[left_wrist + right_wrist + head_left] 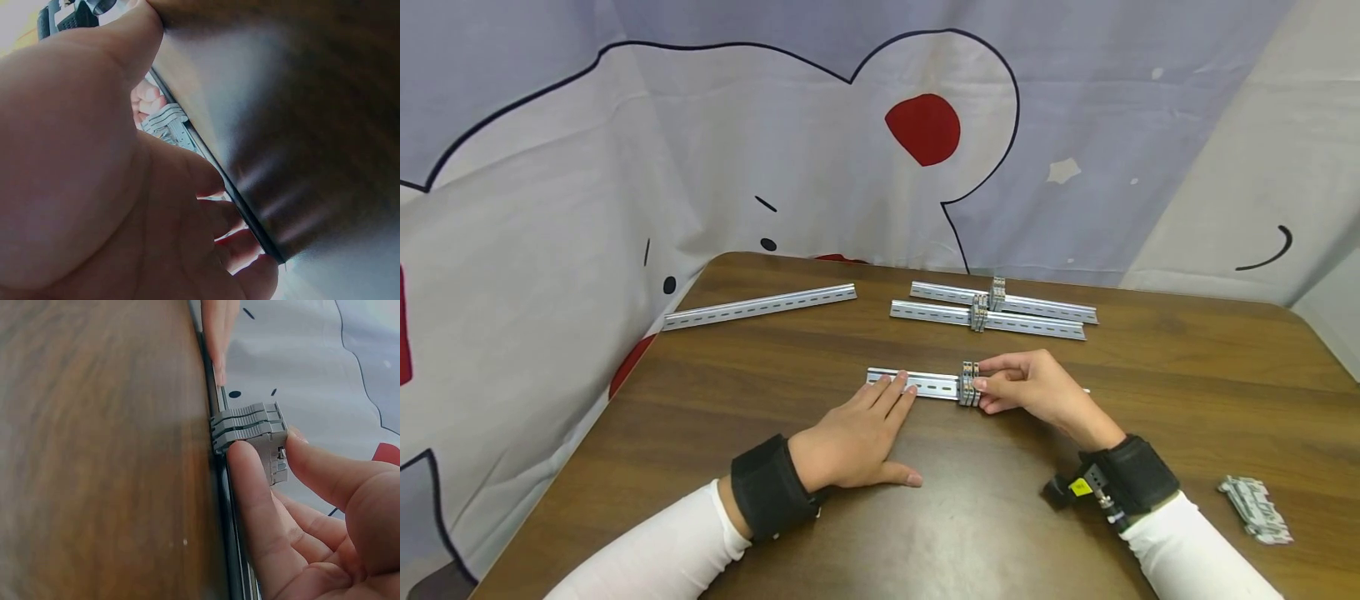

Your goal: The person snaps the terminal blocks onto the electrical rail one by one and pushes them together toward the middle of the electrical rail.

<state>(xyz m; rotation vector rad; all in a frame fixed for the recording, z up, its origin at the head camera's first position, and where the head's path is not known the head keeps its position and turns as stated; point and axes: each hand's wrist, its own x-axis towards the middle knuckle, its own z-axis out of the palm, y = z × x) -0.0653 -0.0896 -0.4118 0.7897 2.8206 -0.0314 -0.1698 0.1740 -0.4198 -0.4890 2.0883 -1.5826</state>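
Observation:
A slotted metal DIN rail (936, 386) lies on the table in front of me, with a small stack of grey terminal blocks (968, 384) seated across it. My left hand (853, 437) lies spread out, its fingertips resting on the rail's left part. At the blocks' right side, my right hand (1033, 387) holds them between thumb and fingers and covers much of the rail's right part. The right wrist view shows the ribbed grey blocks (250, 428) side by side on the rail, with fingers against their near end. Past the left palm, the same blocks (165, 122) show partly.
Two more rails, a rear one (1045, 307) and a nearer one (925, 312), each carry blocks at the back. A bare rail (760, 307) lies at the back left. Loose pale terminal blocks (1257, 510) lie at the right. A printed curtain (820, 150) hangs behind the wooden table (925, 533).

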